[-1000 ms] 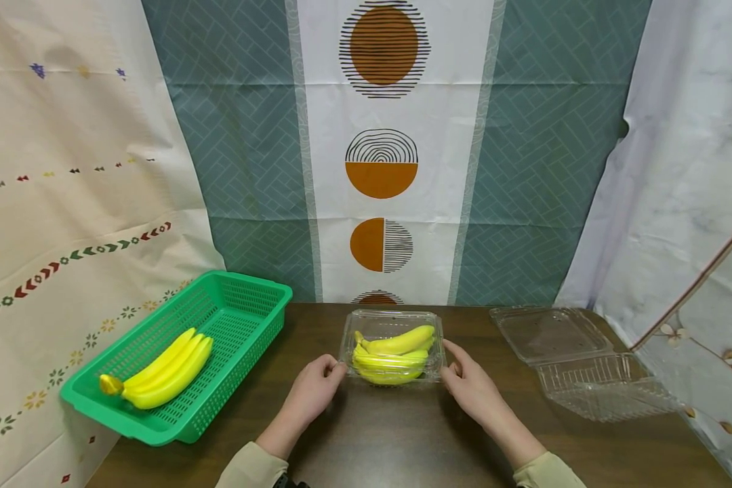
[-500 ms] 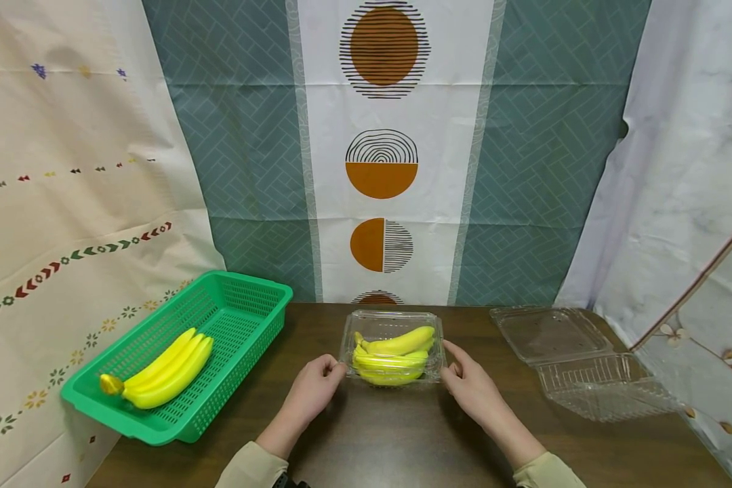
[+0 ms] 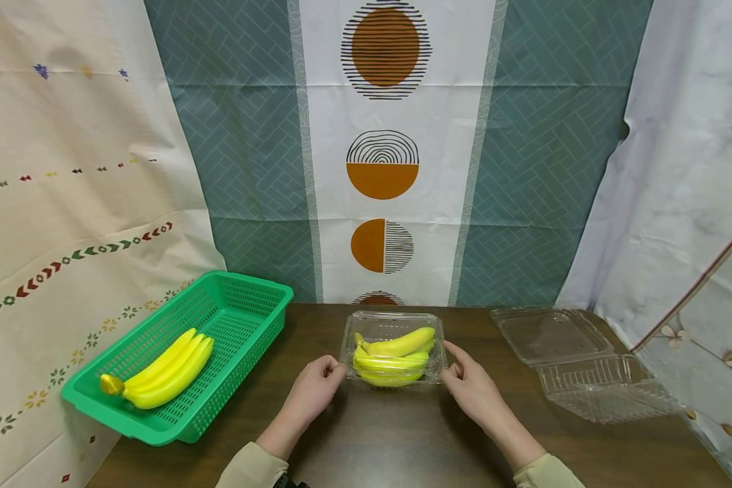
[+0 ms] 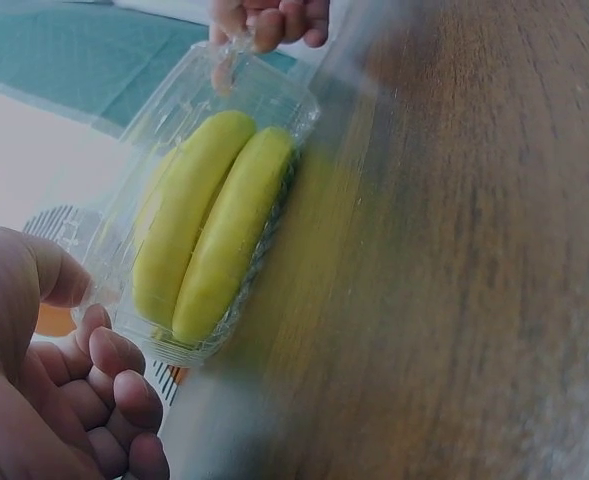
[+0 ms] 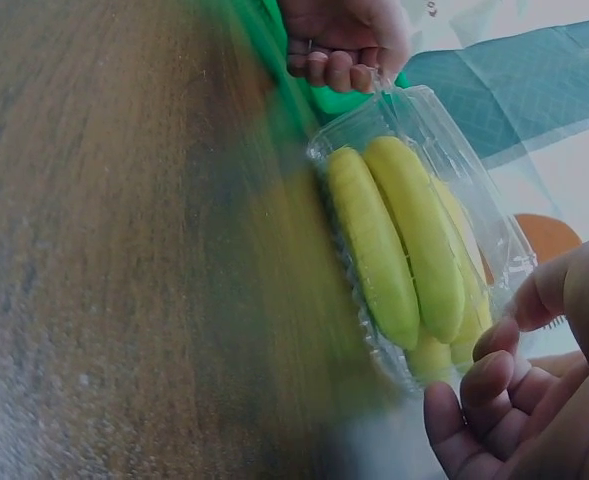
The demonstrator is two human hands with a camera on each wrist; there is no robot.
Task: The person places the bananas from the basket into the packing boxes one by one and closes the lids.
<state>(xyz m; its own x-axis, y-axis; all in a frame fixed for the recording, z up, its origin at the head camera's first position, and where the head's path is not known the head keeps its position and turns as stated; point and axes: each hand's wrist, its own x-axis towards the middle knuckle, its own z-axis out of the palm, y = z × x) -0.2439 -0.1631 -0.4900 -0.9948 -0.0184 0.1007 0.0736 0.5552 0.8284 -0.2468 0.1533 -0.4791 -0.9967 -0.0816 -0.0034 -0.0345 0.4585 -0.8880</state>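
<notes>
Clear plastic clamshell, yellow bananas inside, sits on the wooden surface. Left hand and right hand each pinch a near corner, thumb against fingers, grip nearly closed. Green basket with a banana bunch stands apart, left.

Wrist views near the container

Legible texts, labels, brands and numbers: none, the clear container between left hand and right hand showing no readable lettering, the green basket left of the grip bearing no readable label, and the hanging cloth behind the grip displaying only patterns.
</notes>
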